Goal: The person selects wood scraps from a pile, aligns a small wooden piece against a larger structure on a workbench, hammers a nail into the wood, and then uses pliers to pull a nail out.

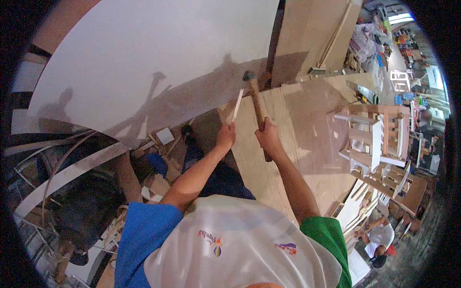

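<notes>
Plywood sheet (293,144), pale and wide, lies flat under your hands, running from near your chest out to the far edge, where it meets a big white curved panel (144,62) standing on the left and a tan board (312,33) standing behind. Its left edge drops off beside your dark trouser leg, above a floor strewn with offcuts (153,144) and bent white strips (67,173). On its right side the sheet has open bare surface until a white and bare-wood chair frame (374,139), which sits at the right edge; beyond that the workshop is crowded and too small to read. A second person (379,237) crouches low at the near right, well apart from you.

Your right hand (269,137) is raised over the sheet's middle, fingers wrapped tight round the wooden handle of a hammer (254,101); the handle points away from you and the dark head stands at the far end, near the foot of the white panel. Your left hand (225,136) sits just beside it to the left, fingertips pinched narrowly on the near end of a thin white strip (237,105) that slants up and away.

Whether the strip's near end touches the sheet is hidden by your fingers. Your shirt covers the sheet's near edge.
</notes>
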